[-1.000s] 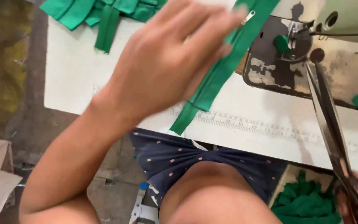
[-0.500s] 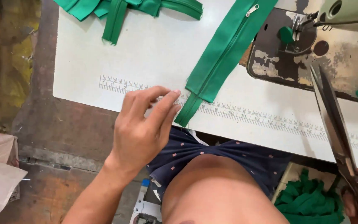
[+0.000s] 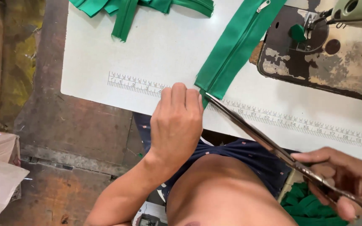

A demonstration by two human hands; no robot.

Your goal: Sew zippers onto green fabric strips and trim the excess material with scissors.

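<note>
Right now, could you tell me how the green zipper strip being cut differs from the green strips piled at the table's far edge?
The zipper strip lies flat and straight, running diagonally toward the sewing machine; the piled strips are folded and overlapping. The zipper strip's near end is held by the left hand and meets the scissors in the right hand; the piled strips lie untouched. Both share the same green.

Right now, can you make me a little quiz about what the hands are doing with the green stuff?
1. True or false: the right hand holds scissors.
2. What does the left hand pinch? A) the green zipper strip B) a cardboard box C) the sewing machine
3. Fill in: the scissor tips meet the strip's ____ end, by the table's printed ruler.

Key: 1 true; 2 A; 3 lower.
</note>
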